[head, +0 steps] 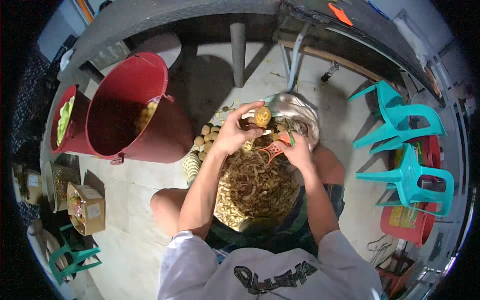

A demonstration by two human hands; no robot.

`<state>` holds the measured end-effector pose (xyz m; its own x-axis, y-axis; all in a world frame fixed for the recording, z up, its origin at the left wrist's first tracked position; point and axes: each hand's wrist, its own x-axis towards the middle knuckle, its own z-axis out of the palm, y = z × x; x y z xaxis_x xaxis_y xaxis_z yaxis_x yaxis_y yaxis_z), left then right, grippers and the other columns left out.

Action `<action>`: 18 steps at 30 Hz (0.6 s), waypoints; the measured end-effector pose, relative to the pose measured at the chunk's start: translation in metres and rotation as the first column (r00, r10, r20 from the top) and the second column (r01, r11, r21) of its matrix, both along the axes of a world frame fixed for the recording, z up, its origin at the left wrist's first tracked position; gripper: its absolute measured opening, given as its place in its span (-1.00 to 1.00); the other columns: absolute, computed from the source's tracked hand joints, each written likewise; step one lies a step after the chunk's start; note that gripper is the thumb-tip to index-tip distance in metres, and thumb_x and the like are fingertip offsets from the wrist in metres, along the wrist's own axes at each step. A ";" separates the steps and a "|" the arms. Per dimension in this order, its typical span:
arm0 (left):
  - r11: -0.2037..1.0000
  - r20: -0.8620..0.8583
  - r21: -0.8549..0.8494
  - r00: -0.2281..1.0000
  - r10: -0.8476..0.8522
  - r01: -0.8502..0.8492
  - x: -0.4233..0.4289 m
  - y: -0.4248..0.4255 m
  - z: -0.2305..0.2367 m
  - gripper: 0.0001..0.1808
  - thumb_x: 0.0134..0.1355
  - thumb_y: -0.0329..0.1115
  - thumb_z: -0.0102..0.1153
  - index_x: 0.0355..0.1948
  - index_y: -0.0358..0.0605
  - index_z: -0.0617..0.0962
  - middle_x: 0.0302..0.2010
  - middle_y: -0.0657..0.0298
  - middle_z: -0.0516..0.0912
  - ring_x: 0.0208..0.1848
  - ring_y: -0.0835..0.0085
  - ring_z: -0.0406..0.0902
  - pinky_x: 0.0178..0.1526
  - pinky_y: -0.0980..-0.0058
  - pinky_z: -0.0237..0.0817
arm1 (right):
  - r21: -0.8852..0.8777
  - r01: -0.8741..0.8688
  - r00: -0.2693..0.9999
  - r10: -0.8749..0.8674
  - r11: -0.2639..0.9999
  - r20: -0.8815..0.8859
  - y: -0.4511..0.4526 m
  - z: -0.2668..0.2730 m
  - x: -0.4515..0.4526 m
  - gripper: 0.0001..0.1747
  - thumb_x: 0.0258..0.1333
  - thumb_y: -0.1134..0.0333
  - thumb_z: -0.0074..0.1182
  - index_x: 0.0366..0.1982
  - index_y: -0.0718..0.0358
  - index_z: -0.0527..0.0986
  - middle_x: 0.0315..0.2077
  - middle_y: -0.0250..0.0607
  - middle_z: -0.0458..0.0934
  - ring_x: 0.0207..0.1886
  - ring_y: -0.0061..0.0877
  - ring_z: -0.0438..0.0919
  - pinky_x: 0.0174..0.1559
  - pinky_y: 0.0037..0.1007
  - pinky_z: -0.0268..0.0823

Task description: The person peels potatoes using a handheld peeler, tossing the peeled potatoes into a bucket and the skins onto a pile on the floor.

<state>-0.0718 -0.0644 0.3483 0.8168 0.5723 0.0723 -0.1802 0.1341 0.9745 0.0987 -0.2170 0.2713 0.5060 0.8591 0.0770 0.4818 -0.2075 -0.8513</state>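
Note:
Raised over my lap, my left hand [238, 131] holds a round yellowish-brown fruit or tuber [263, 116], partly peeled, between its fingers. Just right of it my right hand [296, 150] grips an orange peeler [275, 150] with a perforated head; a bit of green shows at the fingers. Below both hands a heap of brown peelings [258, 183] lies on a yellowish, patterned surface between my legs. A whitish sack [300, 108], open at the top, stands beyond, with more of the round produce partly visible at its mouth.
Unpeeled brown round produce [206, 138] lies on the tiled floor at left. A large red bucket [127, 108] holds yellow pieces; a smaller red bucket [67, 120] holds something light green. Teal plastic chairs [407, 176] stand at right, a cardboard box [88, 210] at left, a dark table [210, 7] ahead.

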 end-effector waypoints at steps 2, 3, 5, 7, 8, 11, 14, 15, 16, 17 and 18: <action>1.000 0.013 0.010 1.000 0.016 -0.017 -0.017 -0.014 0.014 -0.30 -0.05 -0.75 0.27 0.18 -0.23 0.44 0.20 0.24 0.45 0.04 0.47 0.53 0.07 0.52 0.42 | 0.037 0.030 0.999 -0.029 0.999 -0.033 -0.003 0.004 -0.017 -0.63 -0.06 0.31 0.37 -0.22 0.36 0.56 -0.45 -0.15 0.66 -0.40 -0.44 0.62 -0.29 -0.38 0.42; 0.999 0.023 0.003 0.999 0.048 -0.048 -0.028 -0.020 0.017 -0.31 -0.06 -0.76 0.26 0.17 -0.25 0.45 0.18 0.24 0.45 0.03 0.46 0.54 0.06 0.52 0.42 | 0.056 0.046 0.997 -0.042 0.997 -0.069 -0.001 0.007 -0.027 -0.65 -0.06 0.31 0.36 -0.25 0.36 0.57 -0.46 -0.14 0.65 -0.41 -0.45 0.61 -0.30 -0.38 0.41; 0.996 0.065 -0.054 0.995 0.080 -0.077 -0.048 -0.026 -0.002 -0.32 -0.07 -0.75 0.29 0.15 -0.24 0.46 0.13 0.24 0.48 0.03 0.46 0.53 0.05 0.51 0.42 | 0.078 0.030 0.996 -0.036 0.997 0.078 0.001 0.031 -0.053 -0.68 -0.05 0.32 0.34 -0.29 0.36 0.56 -0.46 -0.09 0.64 -0.42 -0.42 0.61 -0.31 -0.36 0.40; 0.954 0.111 -0.214 0.965 0.237 -0.210 -0.055 -0.041 -0.018 -0.36 -0.06 -0.74 0.32 0.11 -0.30 0.47 0.08 0.19 0.53 -0.03 0.44 0.56 0.01 0.46 0.47 | 0.097 -0.065 0.998 0.065 0.993 0.011 -0.009 0.054 -0.072 -0.69 -0.04 0.32 0.32 -0.30 0.37 0.56 -0.46 -0.03 0.63 -0.39 -0.33 0.62 -0.29 -0.31 0.40; 0.955 0.115 -0.221 0.967 0.229 -0.200 -0.058 -0.047 -0.025 -0.36 -0.06 -0.74 0.32 0.11 -0.30 0.47 0.08 0.19 0.53 -0.03 0.44 0.56 0.01 0.46 0.47 | -0.002 -0.070 0.994 0.069 0.998 0.083 -0.004 0.038 -0.065 -0.67 -0.04 0.32 0.32 -0.26 0.38 0.56 -0.38 0.01 0.64 -0.33 -0.20 0.63 -0.26 -0.26 0.41; 0.950 0.197 -0.135 0.932 0.305 -0.282 -0.068 -0.051 -0.025 -0.39 -0.06 -0.71 0.35 0.09 -0.26 0.50 0.08 0.20 0.53 -0.02 0.45 0.56 0.00 0.49 0.49 | 0.123 -0.105 0.963 0.070 0.987 0.262 -0.005 0.066 -0.092 -0.65 -0.04 0.32 0.31 -0.23 0.38 0.55 -0.30 0.04 0.62 -0.27 -0.12 0.62 -0.24 -0.21 0.41; 0.955 0.169 -0.124 0.942 0.289 -0.271 -0.077 -0.057 -0.017 -0.41 -0.04 -0.64 0.37 0.08 -0.27 0.50 0.06 0.24 0.54 -0.02 0.49 0.55 0.01 0.53 0.45 | 0.129 -0.159 0.919 0.099 0.979 0.381 -0.002 0.073 -0.107 -0.64 -0.07 0.36 0.30 -0.19 0.33 0.55 -0.28 0.03 0.58 -0.27 -0.07 0.59 -0.24 -0.18 0.42; 0.955 0.178 -0.192 0.948 0.262 -0.228 -0.077 -0.059 -0.013 -0.41 -0.03 -0.58 0.39 0.09 -0.26 0.51 0.05 0.28 0.54 -0.02 0.54 0.53 0.04 0.56 0.40 | 0.072 -0.158 0.902 0.114 0.985 0.417 -0.001 0.076 -0.108 -0.64 -0.08 0.37 0.30 -0.18 0.31 0.55 -0.30 0.02 0.57 -0.28 -0.06 0.58 -0.25 -0.17 0.41; 0.952 0.169 -0.196 0.948 0.269 -0.235 -0.078 -0.061 -0.009 -0.42 -0.01 -0.61 0.37 0.10 -0.28 0.50 0.06 0.26 0.54 -0.02 0.53 0.54 0.05 0.57 0.41 | 0.058 -0.166 0.903 0.128 0.985 0.409 0.001 0.075 -0.104 -0.64 -0.10 0.39 0.30 -0.17 0.27 0.55 -0.33 0.00 0.55 -0.27 -0.05 0.57 -0.26 -0.17 0.42; 0.954 0.173 -0.194 0.949 0.262 -0.227 -0.077 -0.061 -0.006 -0.42 -0.01 -0.61 0.37 0.10 -0.28 0.50 0.06 0.26 0.54 -0.02 0.53 0.54 0.05 0.57 0.41 | 0.060 -0.159 0.903 0.120 0.986 0.413 0.001 0.077 -0.102 -0.64 -0.10 0.39 0.30 -0.17 0.27 0.55 -0.33 0.00 0.55 -0.27 -0.05 0.57 -0.26 -0.17 0.42; 0.942 0.142 -0.207 0.944 0.297 -0.265 -0.078 -0.062 -0.005 -0.42 0.00 -0.66 0.33 0.10 -0.33 0.48 0.04 0.18 0.55 -0.03 0.47 0.56 0.01 0.53 0.45 | 0.062 -0.144 0.898 0.104 0.988 0.428 0.001 0.081 -0.104 -0.63 -0.10 0.39 0.29 -0.16 0.26 0.55 -0.32 0.00 0.55 -0.27 -0.05 0.58 -0.26 -0.16 0.42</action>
<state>-0.1497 -0.1262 0.3430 0.6053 0.7931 0.0679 -0.3960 0.2260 0.8900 -0.0052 -0.2164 0.3525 0.2980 0.8922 0.3393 0.8170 -0.0546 -0.5741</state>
